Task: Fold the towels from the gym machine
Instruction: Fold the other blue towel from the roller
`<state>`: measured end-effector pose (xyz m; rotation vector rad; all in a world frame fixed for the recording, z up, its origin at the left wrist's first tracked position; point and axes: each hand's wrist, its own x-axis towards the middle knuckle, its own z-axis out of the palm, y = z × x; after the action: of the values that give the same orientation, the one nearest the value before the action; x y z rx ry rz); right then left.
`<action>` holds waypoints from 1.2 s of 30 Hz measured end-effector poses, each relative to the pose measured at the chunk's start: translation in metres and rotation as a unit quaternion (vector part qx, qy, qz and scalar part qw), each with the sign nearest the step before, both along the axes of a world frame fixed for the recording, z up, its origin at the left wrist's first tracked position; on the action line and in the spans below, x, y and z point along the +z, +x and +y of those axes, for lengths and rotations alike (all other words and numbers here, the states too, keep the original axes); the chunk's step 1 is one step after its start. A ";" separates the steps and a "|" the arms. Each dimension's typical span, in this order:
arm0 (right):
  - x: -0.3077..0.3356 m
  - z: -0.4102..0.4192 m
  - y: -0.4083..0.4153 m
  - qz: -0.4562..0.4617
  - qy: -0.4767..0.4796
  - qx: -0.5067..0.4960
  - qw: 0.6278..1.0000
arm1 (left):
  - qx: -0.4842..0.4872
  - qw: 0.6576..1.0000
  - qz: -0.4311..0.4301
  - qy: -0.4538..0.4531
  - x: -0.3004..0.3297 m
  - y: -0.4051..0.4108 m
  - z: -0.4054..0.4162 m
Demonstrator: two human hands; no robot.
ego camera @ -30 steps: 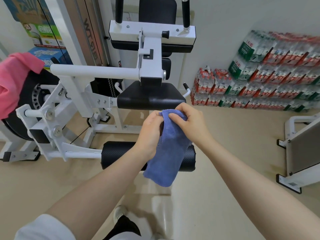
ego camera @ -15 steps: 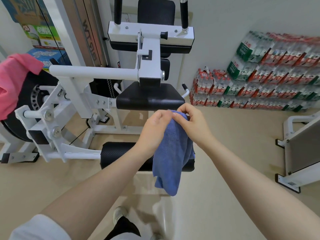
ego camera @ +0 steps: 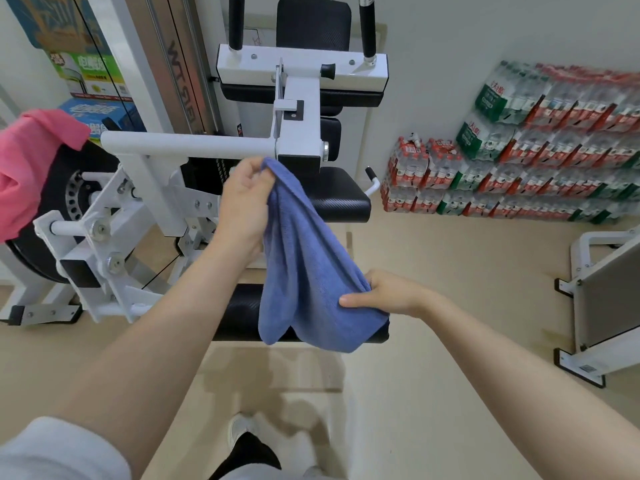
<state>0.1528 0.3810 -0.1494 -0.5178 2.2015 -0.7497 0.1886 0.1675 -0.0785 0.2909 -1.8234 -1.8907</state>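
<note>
1. Head view: my left hand (ego camera: pixel 242 202) pinches the top of the blue towel (ego camera: pixel 304 271), held up in front of the machine (ego camera: pixel 298 109); my right hand (ego camera: pixel 388 292) grips its lower edge, fingers curled into the cloth.
2. The towel hangs in the air between my hands, above the black roller (ego camera: pixel 239 313); it sags and bunches, so I judge it soft, light and limp; best held by corners, pulled taut.
3. A pink towel (ego camera: pixel 31 161) drapes over the weight plate (ego camera: pixel 59 188) on the left, not yet folded.
4. The seat (ego camera: pixel 339 199) lies just behind; water packs (ego camera: pixel 519 161) line the wall; a white frame (ego camera: pixel 595 306) stands on the right, well apart.
</note>
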 end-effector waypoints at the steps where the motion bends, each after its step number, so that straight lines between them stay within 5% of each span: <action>1: -0.007 0.003 -0.002 0.009 0.020 -0.006 1.000 | 0.019 1.000 -0.012 0.019 -0.005 0.000 -0.006; 7: -0.008 0.004 -0.013 0.162 0.048 -0.016 0.985 | 0.101 0.984 -0.100 0.108 -0.052 0.011 -0.044; 13: -0.008 -0.007 -0.033 0.259 0.003 -0.021 0.966 | 0.104 0.968 -0.051 0.224 -0.061 0.013 -0.070; 27: 0.020 -0.061 -0.103 0.485 0.008 -0.212 0.848 | 0.051 0.991 -0.074 0.099 -0.059 -0.043 -0.127; 33: 0.000 -0.057 -0.090 0.382 -0.042 -0.226 0.895 | 0.028 0.980 -0.140 0.141 -0.081 -0.039 -0.129; 36: -0.023 -0.044 -0.080 0.386 0.025 -0.124 0.914 | 0.063 0.955 -0.235 0.169 -0.099 -0.024 -0.122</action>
<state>0.0723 0.3371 -0.1729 -0.5794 3.0608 -0.6819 0.1643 0.0452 -0.1773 1.0280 -1.6888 -2.1650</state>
